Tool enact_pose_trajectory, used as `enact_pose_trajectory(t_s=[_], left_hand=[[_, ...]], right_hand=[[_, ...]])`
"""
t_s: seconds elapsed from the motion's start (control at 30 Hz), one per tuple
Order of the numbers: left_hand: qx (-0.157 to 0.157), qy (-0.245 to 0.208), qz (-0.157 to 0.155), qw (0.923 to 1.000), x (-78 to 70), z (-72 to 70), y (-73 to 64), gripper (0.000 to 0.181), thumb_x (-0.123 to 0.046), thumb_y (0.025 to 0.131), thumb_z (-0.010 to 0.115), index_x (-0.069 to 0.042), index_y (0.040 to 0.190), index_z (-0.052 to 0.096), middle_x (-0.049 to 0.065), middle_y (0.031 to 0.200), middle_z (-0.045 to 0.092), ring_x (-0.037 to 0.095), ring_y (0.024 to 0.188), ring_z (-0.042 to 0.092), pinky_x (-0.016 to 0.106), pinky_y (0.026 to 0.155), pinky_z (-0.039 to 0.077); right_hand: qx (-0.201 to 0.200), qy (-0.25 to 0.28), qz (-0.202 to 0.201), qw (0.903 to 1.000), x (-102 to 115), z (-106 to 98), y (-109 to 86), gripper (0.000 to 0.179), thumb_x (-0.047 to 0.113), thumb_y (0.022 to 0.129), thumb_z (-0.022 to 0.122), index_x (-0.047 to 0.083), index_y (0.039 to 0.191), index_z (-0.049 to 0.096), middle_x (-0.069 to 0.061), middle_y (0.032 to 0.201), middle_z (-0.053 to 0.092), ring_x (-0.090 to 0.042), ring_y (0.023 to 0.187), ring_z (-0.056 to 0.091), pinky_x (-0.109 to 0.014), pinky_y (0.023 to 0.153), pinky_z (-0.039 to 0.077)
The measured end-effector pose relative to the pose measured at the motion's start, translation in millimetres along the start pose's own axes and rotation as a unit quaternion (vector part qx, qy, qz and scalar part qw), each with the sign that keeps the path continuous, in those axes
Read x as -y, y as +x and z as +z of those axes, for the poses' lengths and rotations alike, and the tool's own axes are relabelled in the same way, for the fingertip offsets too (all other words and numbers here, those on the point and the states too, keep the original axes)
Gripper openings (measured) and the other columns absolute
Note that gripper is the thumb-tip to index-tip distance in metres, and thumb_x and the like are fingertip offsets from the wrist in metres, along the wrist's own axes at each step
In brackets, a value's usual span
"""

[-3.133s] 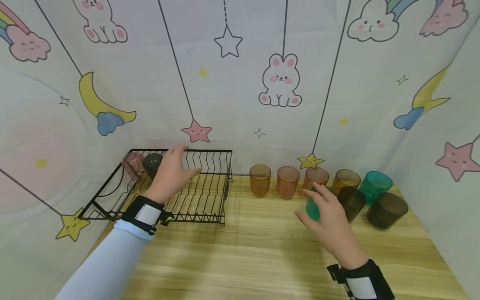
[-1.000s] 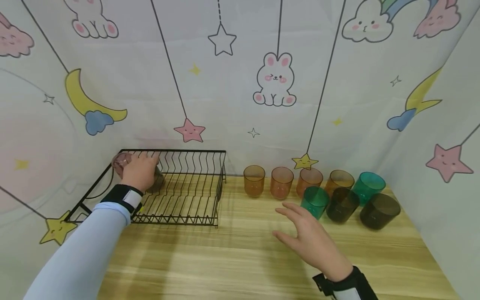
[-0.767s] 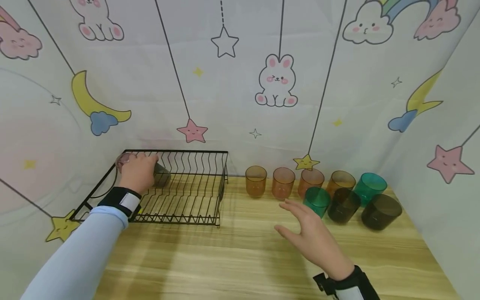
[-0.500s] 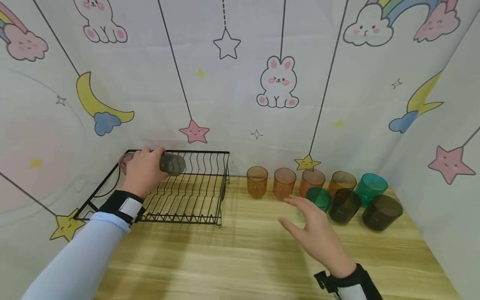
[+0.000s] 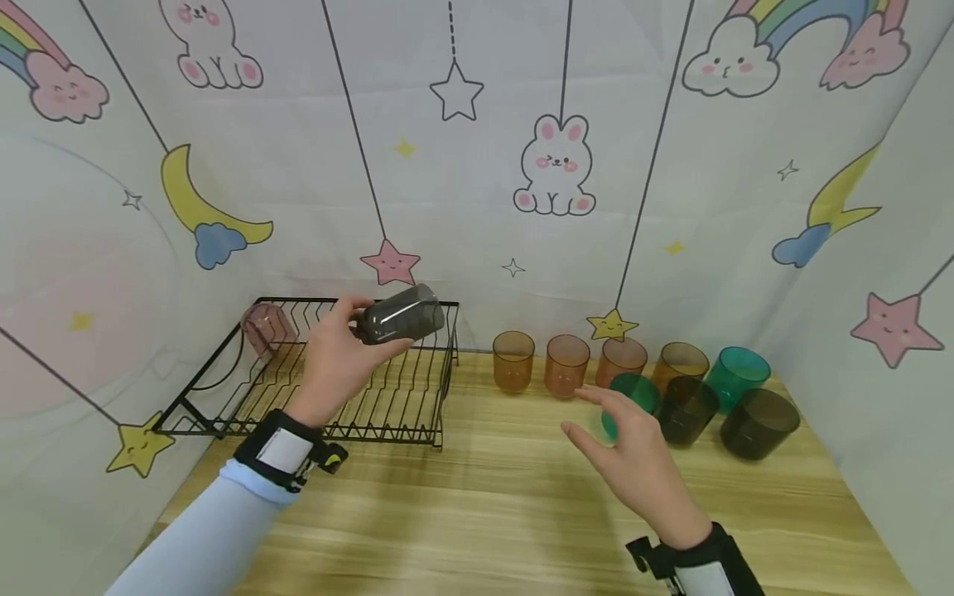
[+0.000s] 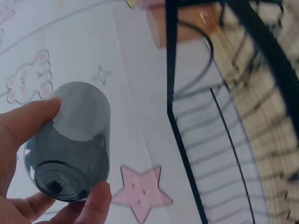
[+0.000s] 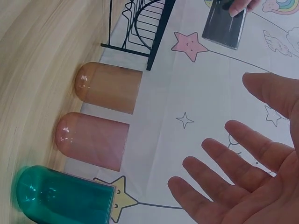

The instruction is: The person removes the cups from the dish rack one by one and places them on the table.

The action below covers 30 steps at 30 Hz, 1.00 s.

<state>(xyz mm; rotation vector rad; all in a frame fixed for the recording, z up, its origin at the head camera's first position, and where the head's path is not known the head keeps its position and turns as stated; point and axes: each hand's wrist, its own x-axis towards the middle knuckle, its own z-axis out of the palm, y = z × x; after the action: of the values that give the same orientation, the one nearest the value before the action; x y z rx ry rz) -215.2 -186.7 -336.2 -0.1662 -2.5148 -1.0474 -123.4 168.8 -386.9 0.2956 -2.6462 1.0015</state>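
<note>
My left hand (image 5: 339, 360) grips a dark grey see-through cup (image 5: 402, 314) above the black wire dish rack (image 5: 395, 434). The cup is tilted, its mouth toward the upper right; in the left wrist view, thumb and fingers wrap round the grey cup (image 6: 79, 135) near its base. A pink cup (image 5: 268, 329) leans in the rack's far left corner. My right hand (image 5: 641, 463) holds nothing, its fingers spread, just in front of a green cup (image 5: 633, 393). In the right wrist view the green cup (image 7: 65, 193) lies nearest that open right hand (image 7: 247, 172).
Along the back of the wooden table (image 5: 507, 513) stand an amber cup (image 5: 513, 362), a pink cup (image 5: 566, 366) and several more. Two dark cups, one at the right (image 5: 758, 424), stand in the front row beside the green one. A printed cloth (image 5: 477, 215) hangs behind.
My left hand has taken the grey cup from beside the pink one, lifted it, and carried it right over the rack. My right hand has drawn back from the green cup.
</note>
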Motion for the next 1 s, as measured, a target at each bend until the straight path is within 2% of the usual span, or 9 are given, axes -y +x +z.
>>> enact_pose_trajectory(t_s=[0.1, 0.2, 0.4, 0.57, 0.7, 0.8, 0.93, 1.0], left_hand=[[0.033, -0.053, -0.027, 0.9977, -9.7, 6.8, -8.4, 0.077, -0.045, 0.065, 0.082, -0.016, 0.127, 0.048, 0.011, 0.120, 0.056, 0.022, 0.088, 0.065, 0.030, 0.064, 0.055], [0.063, -0.091, -0.044, 0.9929, -16.4, 13.0, -15.7, 0.078, -0.046, 0.064, 0.083, -0.018, 0.127, 0.048, 0.010, 0.120, 0.056, 0.022, 0.092, 0.065, 0.031, 0.066, 0.056], [0.103, -0.138, -0.065, 0.9830, -25.7, 26.6, -31.6, 0.077, -0.048, 0.062, 0.083, -0.017, 0.123, 0.049, 0.005, 0.116, 0.055, 0.021, 0.087, 0.066, 0.031, 0.065, 0.056], [0.128, -0.169, -0.094, 0.9727, -33.0, 39.4, -42.8, 0.074, -0.046, 0.061, 0.085, -0.019, 0.121, 0.050, 0.001, 0.117, 0.054, 0.020, 0.091, 0.065, 0.030, 0.070, 0.056], [0.149, -0.196, -0.128, 0.9609, -38.9, 50.4, -49.1, 0.072, -0.042, 0.063, 0.085, -0.021, 0.122, 0.049, 0.000, 0.120, 0.052, 0.022, 0.096, 0.063, 0.032, 0.074, 0.054], [0.168, -0.227, -0.146, 0.9483, -43.3, 58.5, -54.0, 0.070, -0.038, 0.066, 0.084, -0.022, 0.124, 0.049, 0.000, 0.121, 0.050, 0.022, 0.100, 0.062, 0.032, 0.077, 0.053], [0.184, -0.271, -0.156, 0.9318, -48.3, 68.9, -59.8, 0.067, -0.035, 0.066, 0.084, -0.026, 0.124, 0.051, 0.000, 0.119, 0.053, 0.020, 0.102, 0.061, 0.033, 0.078, 0.052], [0.184, -0.280, -0.156, 0.9294, -51.1, 73.6, -61.9, 0.067, -0.037, 0.065, 0.085, -0.028, 0.123, 0.053, -0.001, 0.116, 0.055, 0.019, 0.101, 0.060, 0.033, 0.079, 0.052]], right_hand=[[-0.006, 0.007, 0.005, 0.9999, -0.3, -0.5, -0.3, 0.051, 0.051, 0.082, 0.064, 0.026, 0.126, 0.056, 0.003, 0.131, 0.056, -0.022, 0.124, 0.050, -0.049, 0.094, 0.047], [-0.012, 0.016, 0.009, 0.9998, -0.6, -1.2, -0.5, 0.051, 0.050, 0.082, 0.065, 0.026, 0.126, 0.056, 0.004, 0.130, 0.056, -0.021, 0.122, 0.052, -0.048, 0.093, 0.048], [-0.005, 0.023, 0.022, 0.9995, -0.2, -2.2, -0.7, 0.051, 0.051, 0.082, 0.064, 0.027, 0.125, 0.056, 0.005, 0.129, 0.057, -0.020, 0.120, 0.053, -0.046, 0.092, 0.049], [0.002, 0.022, 0.032, 0.9993, 0.5, -3.1, -1.0, 0.052, 0.054, 0.082, 0.063, 0.027, 0.126, 0.055, 0.005, 0.129, 0.056, -0.020, 0.119, 0.053, -0.046, 0.091, 0.050], [0.015, 0.034, 0.049, 0.9981, 1.5, -3.4, -0.8, 0.056, 0.055, 0.082, 0.061, 0.027, 0.130, 0.052, 0.004, 0.133, 0.054, -0.022, 0.120, 0.053, -0.046, 0.091, 0.050], [0.033, 0.050, 0.068, 0.9959, 2.0, -2.3, 0.0, 0.064, 0.062, 0.081, 0.058, 0.026, 0.133, 0.048, 0.004, 0.136, 0.052, -0.022, 0.123, 0.051, -0.047, 0.093, 0.049], [0.048, 0.054, 0.082, 0.9940, 3.4, 0.1, 2.7, 0.072, 0.069, 0.078, 0.055, 0.024, 0.134, 0.047, 0.003, 0.136, 0.051, -0.022, 0.124, 0.050, -0.044, 0.093, 0.050], [0.048, 0.056, 0.082, 0.9939, 4.9, 0.7, 3.9, 0.073, 0.069, 0.077, 0.055, 0.024, 0.134, 0.047, 0.001, 0.136, 0.052, -0.021, 0.123, 0.051, -0.042, 0.092, 0.051]])
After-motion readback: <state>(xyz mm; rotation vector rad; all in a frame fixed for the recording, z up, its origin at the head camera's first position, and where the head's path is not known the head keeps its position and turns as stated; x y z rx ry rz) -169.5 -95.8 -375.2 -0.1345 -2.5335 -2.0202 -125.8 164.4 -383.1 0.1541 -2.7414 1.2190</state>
